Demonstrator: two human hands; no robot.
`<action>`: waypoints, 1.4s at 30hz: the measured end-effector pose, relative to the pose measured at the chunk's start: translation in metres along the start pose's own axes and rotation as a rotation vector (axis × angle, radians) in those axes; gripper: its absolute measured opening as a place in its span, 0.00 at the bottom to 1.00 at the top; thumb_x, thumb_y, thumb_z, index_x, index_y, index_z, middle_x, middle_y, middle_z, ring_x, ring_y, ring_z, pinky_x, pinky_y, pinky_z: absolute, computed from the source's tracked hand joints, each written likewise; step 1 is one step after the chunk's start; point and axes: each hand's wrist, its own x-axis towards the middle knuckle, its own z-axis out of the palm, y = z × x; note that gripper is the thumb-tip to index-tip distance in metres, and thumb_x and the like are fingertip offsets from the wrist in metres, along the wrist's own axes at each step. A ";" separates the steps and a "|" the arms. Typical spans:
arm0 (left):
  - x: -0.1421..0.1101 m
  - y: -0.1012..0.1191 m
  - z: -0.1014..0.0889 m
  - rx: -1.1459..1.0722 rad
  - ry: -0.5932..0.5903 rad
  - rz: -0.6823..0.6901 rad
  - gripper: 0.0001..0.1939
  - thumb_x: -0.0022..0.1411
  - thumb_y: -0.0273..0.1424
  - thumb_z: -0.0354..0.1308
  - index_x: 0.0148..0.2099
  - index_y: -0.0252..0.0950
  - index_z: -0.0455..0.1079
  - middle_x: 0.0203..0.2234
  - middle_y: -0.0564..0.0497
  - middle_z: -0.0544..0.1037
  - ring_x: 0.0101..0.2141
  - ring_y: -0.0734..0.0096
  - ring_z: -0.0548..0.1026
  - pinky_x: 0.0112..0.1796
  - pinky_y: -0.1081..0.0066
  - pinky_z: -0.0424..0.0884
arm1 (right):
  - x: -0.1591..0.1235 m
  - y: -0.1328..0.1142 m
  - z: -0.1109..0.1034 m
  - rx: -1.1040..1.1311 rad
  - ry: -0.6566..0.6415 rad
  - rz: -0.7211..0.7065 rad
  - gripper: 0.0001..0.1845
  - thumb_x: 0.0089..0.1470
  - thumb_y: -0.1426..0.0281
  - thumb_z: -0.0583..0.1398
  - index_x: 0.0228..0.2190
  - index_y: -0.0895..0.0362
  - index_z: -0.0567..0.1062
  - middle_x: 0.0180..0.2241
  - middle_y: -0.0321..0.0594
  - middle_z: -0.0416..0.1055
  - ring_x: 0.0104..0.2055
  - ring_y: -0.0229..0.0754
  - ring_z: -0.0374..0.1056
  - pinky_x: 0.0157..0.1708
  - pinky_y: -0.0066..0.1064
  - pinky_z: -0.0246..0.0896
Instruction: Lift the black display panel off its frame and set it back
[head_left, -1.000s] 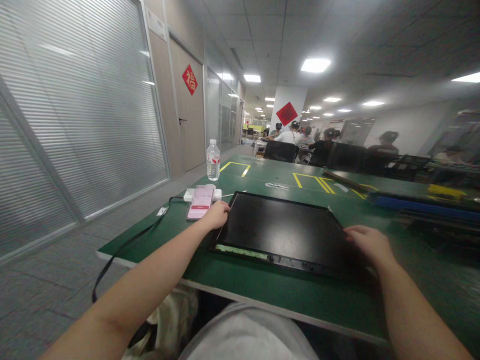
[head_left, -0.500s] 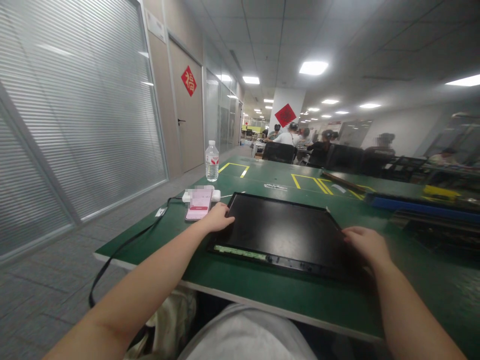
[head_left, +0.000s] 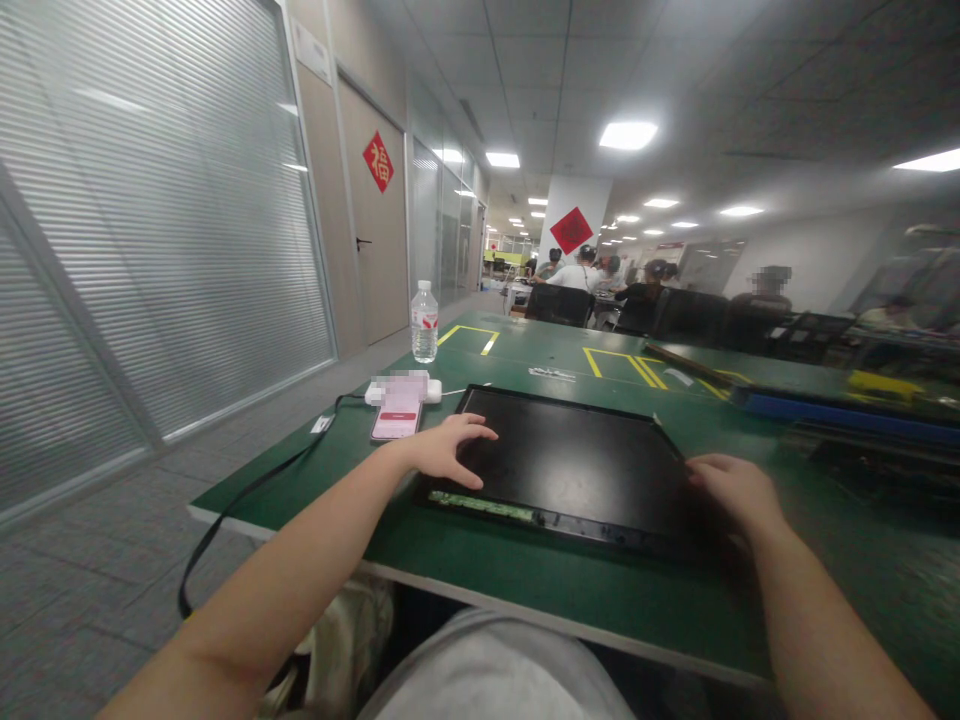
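Note:
A flat black panel (head_left: 577, 460) with a thin frame lies on the green table (head_left: 525, 570) in front of me. My left hand (head_left: 448, 448) rests over its near left corner with fingers spread and stretched out, holding nothing. My right hand (head_left: 735, 490) lies on the panel's right edge, fingers curled down over the rim; what the fingertips do is hidden. A narrow green circuit strip (head_left: 480, 503) runs along the panel's near edge.
A phone with a pink screen (head_left: 397, 416) and a white power strip (head_left: 401, 385) with a black cable (head_left: 247, 490) lie left of the panel. A water bottle (head_left: 424, 322) stands behind. Blue and dark trays (head_left: 847, 415) sit right. Several people sit far back.
My left hand has moved from the panel's left edge onto its surface and its fingers have spread apart. The right hand has stayed on the right edge.

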 end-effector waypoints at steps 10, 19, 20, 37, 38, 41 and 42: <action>0.000 -0.004 -0.003 -0.008 -0.043 0.133 0.44 0.42 0.42 0.74 0.62 0.44 0.67 0.66 0.41 0.58 0.65 0.46 0.57 0.62 0.54 0.56 | -0.006 -0.009 -0.005 0.016 -0.026 0.044 0.15 0.48 0.64 0.58 0.33 0.52 0.83 0.31 0.40 0.80 0.37 0.49 0.73 0.33 0.35 0.61; -0.001 0.006 -0.005 -0.052 0.007 0.170 0.38 0.43 0.40 0.73 0.58 0.44 0.71 0.65 0.44 0.60 0.64 0.47 0.59 0.62 0.56 0.56 | -0.009 -0.011 -0.005 -0.006 0.009 0.005 0.14 0.46 0.67 0.58 0.32 0.52 0.83 0.31 0.39 0.80 0.37 0.47 0.73 0.32 0.33 0.60; -0.001 0.006 -0.005 -0.059 0.009 0.166 0.38 0.43 0.40 0.73 0.58 0.44 0.72 0.65 0.44 0.60 0.64 0.47 0.59 0.62 0.56 0.56 | -0.009 -0.011 -0.005 -0.003 0.013 0.001 0.13 0.46 0.67 0.58 0.32 0.52 0.83 0.30 0.40 0.80 0.36 0.47 0.74 0.32 0.33 0.60; 0.007 -0.003 0.008 0.084 0.092 -0.058 0.23 0.61 0.38 0.59 0.57 0.37 0.72 0.62 0.38 0.65 0.63 0.51 0.61 0.62 0.55 0.57 | -0.003 -0.005 -0.002 -0.058 0.005 -0.005 0.14 0.47 0.65 0.58 0.33 0.51 0.83 0.33 0.40 0.80 0.37 0.50 0.73 0.33 0.35 0.61; 0.008 -0.005 0.009 0.112 0.116 -0.091 0.22 0.62 0.37 0.58 0.57 0.37 0.72 0.62 0.37 0.64 0.64 0.50 0.60 0.62 0.55 0.56 | -0.003 -0.005 -0.002 -0.051 0.012 -0.007 0.14 0.46 0.65 0.58 0.32 0.51 0.83 0.33 0.40 0.80 0.37 0.50 0.73 0.33 0.35 0.61; 0.012 -0.011 0.011 0.162 0.205 -0.215 0.22 0.62 0.33 0.56 0.57 0.37 0.72 0.62 0.38 0.63 0.64 0.49 0.59 0.62 0.54 0.56 | -0.002 -0.005 -0.002 -0.013 0.008 -0.003 0.14 0.46 0.66 0.58 0.31 0.51 0.83 0.31 0.39 0.80 0.36 0.50 0.73 0.33 0.35 0.61; 0.012 -0.013 0.011 0.163 0.229 -0.261 0.22 0.61 0.32 0.55 0.57 0.36 0.72 0.62 0.38 0.64 0.63 0.49 0.61 0.62 0.55 0.57 | -0.002 -0.005 -0.002 -0.004 0.001 0.001 0.14 0.46 0.65 0.58 0.31 0.51 0.83 0.31 0.39 0.80 0.36 0.50 0.73 0.34 0.35 0.62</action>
